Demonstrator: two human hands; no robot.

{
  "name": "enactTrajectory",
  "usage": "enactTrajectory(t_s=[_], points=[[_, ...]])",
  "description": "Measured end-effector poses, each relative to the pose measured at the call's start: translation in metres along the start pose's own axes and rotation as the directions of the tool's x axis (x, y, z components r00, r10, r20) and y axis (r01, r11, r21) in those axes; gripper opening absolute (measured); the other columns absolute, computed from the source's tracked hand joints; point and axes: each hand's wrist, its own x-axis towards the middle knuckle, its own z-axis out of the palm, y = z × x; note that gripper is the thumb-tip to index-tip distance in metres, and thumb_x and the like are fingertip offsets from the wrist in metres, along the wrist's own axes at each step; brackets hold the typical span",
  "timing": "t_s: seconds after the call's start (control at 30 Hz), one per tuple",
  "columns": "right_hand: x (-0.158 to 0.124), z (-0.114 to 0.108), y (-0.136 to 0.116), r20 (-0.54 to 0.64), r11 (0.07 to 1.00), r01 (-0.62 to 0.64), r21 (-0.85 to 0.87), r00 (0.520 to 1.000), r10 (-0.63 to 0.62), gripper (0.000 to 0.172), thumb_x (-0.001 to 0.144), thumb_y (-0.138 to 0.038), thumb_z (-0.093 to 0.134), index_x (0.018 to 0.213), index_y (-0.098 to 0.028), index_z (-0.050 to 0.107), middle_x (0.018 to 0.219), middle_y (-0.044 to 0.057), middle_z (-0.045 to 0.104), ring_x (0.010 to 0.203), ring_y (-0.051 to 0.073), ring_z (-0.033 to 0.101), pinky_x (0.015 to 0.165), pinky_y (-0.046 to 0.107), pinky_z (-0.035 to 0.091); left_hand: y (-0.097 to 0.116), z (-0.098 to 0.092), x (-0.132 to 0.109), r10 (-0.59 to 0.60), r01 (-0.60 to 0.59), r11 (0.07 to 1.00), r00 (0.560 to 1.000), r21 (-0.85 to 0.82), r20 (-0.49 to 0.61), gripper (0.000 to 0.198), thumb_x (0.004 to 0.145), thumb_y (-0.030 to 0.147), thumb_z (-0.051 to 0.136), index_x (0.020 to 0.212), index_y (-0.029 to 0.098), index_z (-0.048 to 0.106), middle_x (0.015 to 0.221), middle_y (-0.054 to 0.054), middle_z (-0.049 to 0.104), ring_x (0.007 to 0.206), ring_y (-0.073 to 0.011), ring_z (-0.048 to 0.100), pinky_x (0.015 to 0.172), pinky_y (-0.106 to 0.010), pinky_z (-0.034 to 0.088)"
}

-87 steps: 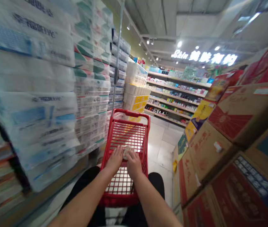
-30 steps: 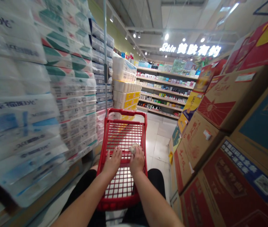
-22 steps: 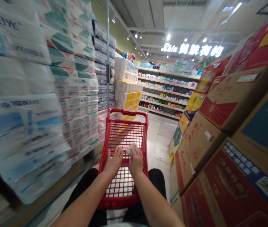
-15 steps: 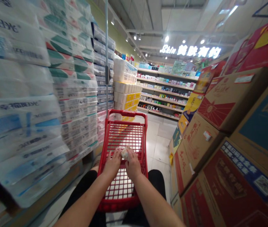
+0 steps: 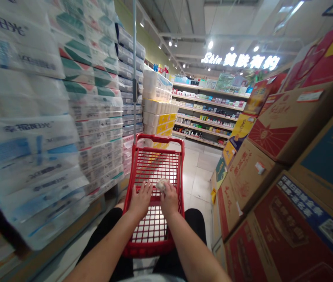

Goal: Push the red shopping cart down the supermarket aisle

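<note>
A red wire shopping cart [image 5: 157,141] stands in front of me in a narrow store aisle, with nothing visible in its basket. My left hand [image 5: 141,199] rests on the cart's near rail, fingers stretched forward and flat. My right hand [image 5: 170,199] is closed over the same rail and clutches a small crumpled whitish wad [image 5: 161,184], perhaps tissue or paper. Both forearms reach in from the bottom edge. My dark trousers show below the cart.
Stacked packs of tissue and toilet paper [image 5: 51,117] wall the left side. Piled cardboard cartons [image 5: 274,156] crowd the right. A pale tiled floor [image 5: 198,176] runs ahead to shelves of small goods [image 5: 210,117] under a lit sign [image 5: 241,60].
The cart and I have rolled a little way down the aisle. My right hand has shifted slightly along the rail with the wad; my left hand stays flat.
</note>
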Motion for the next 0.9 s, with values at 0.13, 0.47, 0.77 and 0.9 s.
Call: enactTrajectory(t_s=[0.13, 0.47, 0.77, 0.9], points=[[0.001, -0.002, 0.000, 0.048, 0.998, 0.028, -0.050, 0.999, -0.026, 0.044, 0.082, -0.009, 0.051, 0.124, -0.022, 0.057, 0.126, 0.009, 0.060, 0.116, 0.022, 0.054, 0.097, 0.039, 0.047, 0.002, 0.002, -0.002, -0.013, 0.013, 1.000, 1.000, 0.013, 0.011, 0.076, 0.074, 0.006, 0.041, 0.148, 0.019, 0.032, 0.159, -0.015, 0.020, 0.147, -0.0336, 0.016, 0.109, -0.072, 0.011], [0.001, -0.002, 0.003, 0.101, 0.988, 0.152, 0.022, 0.983, -0.153, 0.051, 0.081, -0.005, 0.044, 0.128, -0.022, 0.055, 0.133, 0.009, 0.055, 0.122, 0.022, 0.050, 0.098, 0.036, 0.048, 0.003, -0.011, -0.001, 0.038, -0.035, 0.996, 0.999, -0.084, 0.039, 0.065, 0.077, 0.013, 0.049, 0.142, 0.020, 0.044, 0.158, -0.014, 0.025, 0.146, -0.0349, 0.019, 0.112, -0.067, 0.013], [0.002, -0.006, 0.006, 0.046, 0.997, 0.067, 0.038, 0.997, -0.069, 0.049, 0.086, -0.008, 0.044, 0.131, -0.022, 0.053, 0.137, 0.011, 0.052, 0.127, 0.023, 0.048, 0.098, 0.038, 0.050, 0.011, -0.028, 0.001, 0.022, -0.035, 0.960, 0.999, -0.279, -0.049, 0.039, 0.092, 0.024, 0.038, 0.124, 0.025, 0.059, 0.139, -0.007, 0.055, 0.131, -0.0236, 0.045, 0.114, -0.060, 0.019], [0.000, -0.005, 0.006, 0.069, 0.997, 0.076, 0.015, 0.995, -0.077, 0.048, 0.086, -0.009, 0.045, 0.132, -0.022, 0.053, 0.136, 0.010, 0.053, 0.126, 0.023, 0.049, 0.096, 0.036, 0.051, 0.010, -0.028, 0.002, 0.020, -0.036, 0.959, 0.998, -0.282, -0.058, 0.037, 0.091, 0.019, 0.039, 0.118, 0.027, 0.062, 0.137, -0.005, 0.057, 0.129, -0.0227, 0.047, 0.113, -0.060, 0.022]])
